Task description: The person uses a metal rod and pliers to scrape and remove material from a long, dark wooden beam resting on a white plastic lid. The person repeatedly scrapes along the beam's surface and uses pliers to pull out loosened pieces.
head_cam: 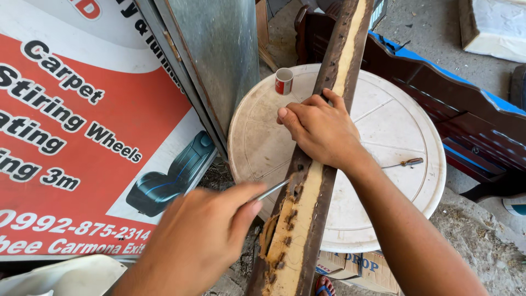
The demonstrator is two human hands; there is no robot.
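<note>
A red and white sign (82, 137) leans at my left; a small red-and-white can (284, 81) stands on the round white table (400, 137). The long wooden board (307, 192) crosses the table, running from near me up and away. My right hand (320, 129) clamps it; my left hand (203, 235) pinches a thin metal tool (272, 190), tip touching the board's edge.

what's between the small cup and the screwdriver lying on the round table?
Head view: the long wooden strip crosses between cup and screwdriver, with the right hand pressing on it.
</note>
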